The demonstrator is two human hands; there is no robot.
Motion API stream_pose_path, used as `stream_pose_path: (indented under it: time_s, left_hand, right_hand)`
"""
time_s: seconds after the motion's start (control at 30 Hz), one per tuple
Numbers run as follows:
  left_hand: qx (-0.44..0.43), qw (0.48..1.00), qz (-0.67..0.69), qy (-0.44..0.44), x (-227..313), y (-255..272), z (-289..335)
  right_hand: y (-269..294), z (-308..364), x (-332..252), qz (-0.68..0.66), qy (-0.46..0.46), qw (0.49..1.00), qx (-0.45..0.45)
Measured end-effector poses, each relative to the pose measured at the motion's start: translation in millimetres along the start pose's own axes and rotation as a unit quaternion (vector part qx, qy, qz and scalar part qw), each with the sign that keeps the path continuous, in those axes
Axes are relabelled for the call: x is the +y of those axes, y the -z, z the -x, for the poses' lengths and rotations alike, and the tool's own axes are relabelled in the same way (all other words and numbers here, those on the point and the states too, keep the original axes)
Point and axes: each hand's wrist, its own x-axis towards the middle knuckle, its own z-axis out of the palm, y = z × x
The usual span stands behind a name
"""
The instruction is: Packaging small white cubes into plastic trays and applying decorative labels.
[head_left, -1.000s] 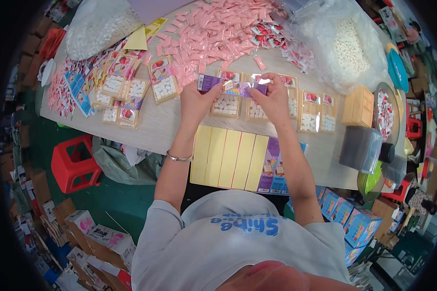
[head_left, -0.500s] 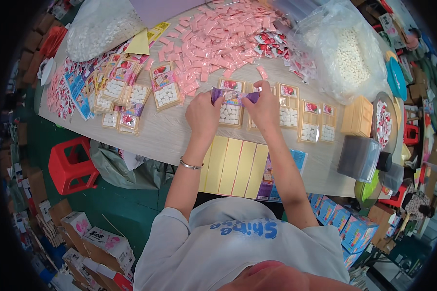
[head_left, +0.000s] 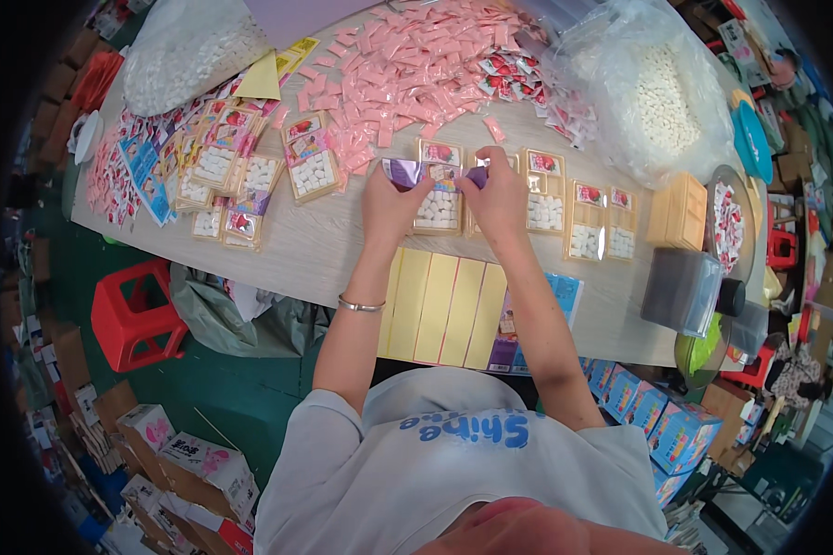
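A clear plastic box of white pellets (head_left: 437,215) lies in front of me, with a strawberry picture at its far end. Across its middle runs a purple printed paper strip (head_left: 404,173). My left hand (head_left: 388,205) pinches the strip's left end between thumb and fingers, beside the box. On the other side my right hand (head_left: 497,198) grips the right end, its thumb close to the box edge. Part of another box shows under the right hand. Further right stand several similar boxes without a strip, the nearest being an open-looking tray (head_left: 544,211).
Yellow-backed paper strips (head_left: 446,305) lie at the table's near edge. Pink sachets (head_left: 407,69) are heaped at the back. Banded boxes (head_left: 217,165) are piled left. A bag of white pellets (head_left: 666,111), beige trays (head_left: 678,213) and a dark container (head_left: 680,291) stand right.
The strip's left purple end now reaches out farther to the left of the box, and its middle sits over the box. My left hand has shifted slightly; both hands keep their hold.
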Motion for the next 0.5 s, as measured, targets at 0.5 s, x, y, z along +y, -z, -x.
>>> stream_pose_path:
  time_s: [0.5]
  left_hand:
    - [-0.256, 0.751, 0.583, 0.176, 9, 11, 136]
  right_hand:
    - [76, 102, -16, -0.69, -0.213, 0.66, -0.208]
